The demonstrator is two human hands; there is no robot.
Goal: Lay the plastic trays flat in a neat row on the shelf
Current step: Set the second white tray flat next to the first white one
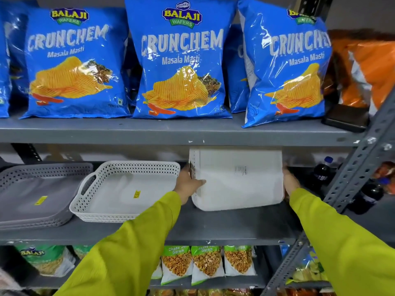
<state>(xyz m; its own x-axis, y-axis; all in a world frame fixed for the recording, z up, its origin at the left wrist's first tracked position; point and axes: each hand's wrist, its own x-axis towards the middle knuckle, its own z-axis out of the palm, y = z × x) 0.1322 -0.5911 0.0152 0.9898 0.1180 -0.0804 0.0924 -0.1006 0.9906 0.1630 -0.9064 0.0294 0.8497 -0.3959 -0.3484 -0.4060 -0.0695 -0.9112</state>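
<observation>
On the middle grey shelf (224, 227) a white plastic tray (237, 180) stands on its edge, its flat underside facing me. My left hand (189, 182) grips its left side and my right hand (290, 181) holds its right side. To its left a white perforated tray (128, 189) with a yellow sticker lies flat. Further left a stack of grey perforated trays (36, 195) also lies flat.
Blue crisp bags (181, 58) fill the shelf above, with orange bags (367, 67) and a dark flat object (346, 117) at the right. Dark bottles (322, 174) stand right of the upright tray. A slotted metal upright (359, 163) slants at the right. Snack packets (207, 263) sit below.
</observation>
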